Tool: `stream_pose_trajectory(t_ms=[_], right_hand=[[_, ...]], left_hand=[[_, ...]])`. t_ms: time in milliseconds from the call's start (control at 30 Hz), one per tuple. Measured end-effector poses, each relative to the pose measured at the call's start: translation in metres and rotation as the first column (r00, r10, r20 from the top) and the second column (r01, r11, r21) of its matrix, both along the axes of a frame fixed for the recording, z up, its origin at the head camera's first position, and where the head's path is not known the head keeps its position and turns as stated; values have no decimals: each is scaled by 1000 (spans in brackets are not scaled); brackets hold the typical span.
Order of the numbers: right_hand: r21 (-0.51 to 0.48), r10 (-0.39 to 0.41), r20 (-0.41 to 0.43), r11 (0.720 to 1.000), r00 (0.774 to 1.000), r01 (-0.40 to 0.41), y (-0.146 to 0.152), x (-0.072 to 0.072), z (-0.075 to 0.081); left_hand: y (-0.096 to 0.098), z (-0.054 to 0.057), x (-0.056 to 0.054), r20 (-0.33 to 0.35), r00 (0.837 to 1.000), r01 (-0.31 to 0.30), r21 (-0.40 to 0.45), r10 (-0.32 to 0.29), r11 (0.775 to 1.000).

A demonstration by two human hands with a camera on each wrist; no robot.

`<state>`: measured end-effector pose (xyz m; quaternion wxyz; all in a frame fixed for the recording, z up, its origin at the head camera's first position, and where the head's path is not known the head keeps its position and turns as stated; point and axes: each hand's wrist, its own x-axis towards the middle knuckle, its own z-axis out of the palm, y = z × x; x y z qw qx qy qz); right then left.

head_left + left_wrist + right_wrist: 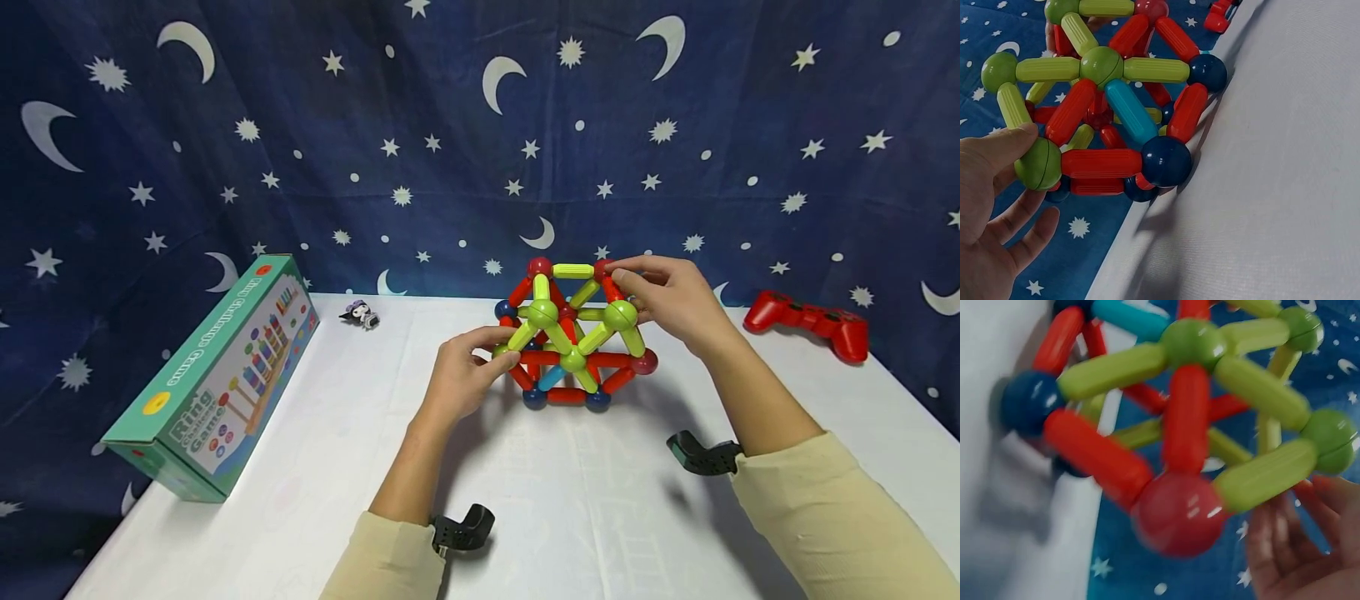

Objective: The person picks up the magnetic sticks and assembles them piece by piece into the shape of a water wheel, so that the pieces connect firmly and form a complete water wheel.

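Observation:
Ball-and-rod building-toy structure point(572, 360) stands over the middle of the white table, made of green, red and blue balls joined by red, lime and light-blue rods. My left hand point(457, 375) pinches a green ball at its left corner; in the left wrist view the thumb lies across that green ball point(1038, 164). At the upper right, fingertips of my right hand point(671, 296) pinch around a red ball point(603, 269) and its red rod. Dark blue balls point(597, 401) form the bottom; whether they touch the table I cannot tell. In the right wrist view, another red ball point(1179, 514) hides the rods behind it.
A green game box point(217, 375) lies on the table's left side. Near the back edge sits a small figurine point(361, 314). Toward the right back is a red game controller point(808, 323). Behind the white table point(300, 533) hangs a dark blue star-and-moon cloth point(450, 208).

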<state>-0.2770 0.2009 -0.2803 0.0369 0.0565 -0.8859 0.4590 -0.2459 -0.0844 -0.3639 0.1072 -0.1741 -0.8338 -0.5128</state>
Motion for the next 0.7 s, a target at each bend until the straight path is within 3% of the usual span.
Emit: stream_pose_trajectory(t_ms=[133,267,500,700], right_hand=[[-31,-75,-126,997,989,72,17,-9,-14],[44,-128,-155,990,980,136,41,-24,-35],[281,-226,-75,930,971,238,92,-44,-78],[409,-256,24,885,967,224,112,-54,-99]], left_hand=[[-1,0,0,3,1000,-1,1,1,1000],[-1,-1,-1,6,1000,-4,0,4,1000],[1,-2,-1,12,1000,2,-10,-2,1000],[1,-1,-2,1,1000,1,-4,-1,1000]])
